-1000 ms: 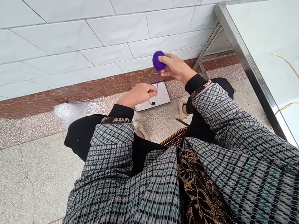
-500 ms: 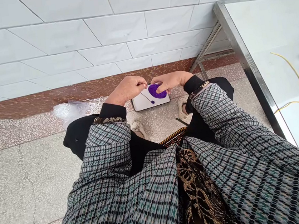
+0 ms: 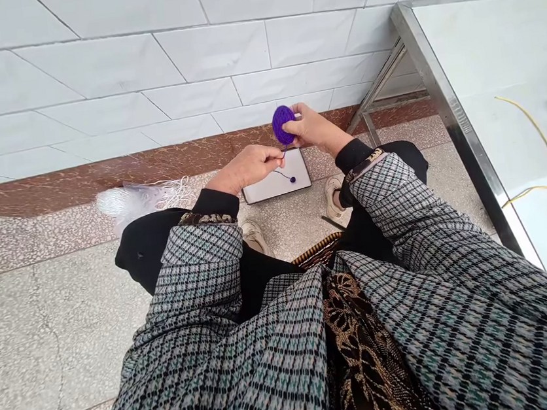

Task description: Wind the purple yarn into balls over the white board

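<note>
A purple ball of yarn (image 3: 284, 123) is gripped in my right hand (image 3: 311, 128), thumb on its near face, raised in front of the brown skirting. Just below and to the left, my left hand (image 3: 254, 166) pinches the yarn strand (image 3: 284, 152) that runs down from the ball. From my left fingers the strand trails on to a small dark purple bit of yarn (image 3: 293, 180). That bit lies over a white tray with a dark rim (image 3: 272, 189) on the floor between my feet.
Clear plastic with white cords (image 3: 141, 197) lies left by the wall. A woven basket (image 3: 318, 250) sits between my legs, with a dark thin object (image 3: 333, 223) near my right shoe. A metal-framed table (image 3: 455, 112) at right bears a yellow cord (image 3: 545, 141).
My right hand has lifted the yarn ball up and away from the tray. My left hand has shifted right and slightly down, and the small purple bit has moved right.
</note>
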{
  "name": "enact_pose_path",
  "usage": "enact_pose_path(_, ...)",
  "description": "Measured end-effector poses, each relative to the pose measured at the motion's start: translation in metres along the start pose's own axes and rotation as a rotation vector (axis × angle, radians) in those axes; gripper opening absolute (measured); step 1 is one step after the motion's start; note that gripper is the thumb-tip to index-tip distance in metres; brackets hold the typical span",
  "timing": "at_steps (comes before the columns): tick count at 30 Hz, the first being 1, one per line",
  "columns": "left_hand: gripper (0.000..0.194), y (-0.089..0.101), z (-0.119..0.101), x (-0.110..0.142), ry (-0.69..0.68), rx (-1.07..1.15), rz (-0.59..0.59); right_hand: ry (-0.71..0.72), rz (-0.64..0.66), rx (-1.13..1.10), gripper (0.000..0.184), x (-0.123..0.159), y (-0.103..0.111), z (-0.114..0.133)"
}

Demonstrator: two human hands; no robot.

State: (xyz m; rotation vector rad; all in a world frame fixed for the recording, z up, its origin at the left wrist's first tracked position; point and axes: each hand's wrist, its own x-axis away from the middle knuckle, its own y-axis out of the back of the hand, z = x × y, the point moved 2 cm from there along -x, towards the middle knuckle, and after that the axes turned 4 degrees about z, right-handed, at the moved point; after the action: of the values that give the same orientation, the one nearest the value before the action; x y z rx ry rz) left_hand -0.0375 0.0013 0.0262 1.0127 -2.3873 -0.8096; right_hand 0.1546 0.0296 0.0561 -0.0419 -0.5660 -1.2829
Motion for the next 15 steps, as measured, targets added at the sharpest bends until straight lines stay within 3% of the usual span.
enact_pose_path(3,0.023,0.007,0.003,0.004,0.013,-0.019,-0.079,-0.045,0.024,0.263,0.032,0.005,0.001,0.002)
enact_pose_path(8,0.025,0.015,0.002,0.007,0.011,0.007,-0.203,-0.065,0.501,0.469,0.022,0.014,-0.003,0.003)
enact_pose_path(11,0.023,0.017,0.004,0.004,0.033,0.044,-0.261,0.002,0.689,0.334,0.023,0.014,-0.002,-0.003)
enact_pose_path(15,0.021,0.015,0.017,-0.002,0.104,0.105,-0.304,0.130,0.660,-0.076,0.026,0.010,0.003,-0.005)
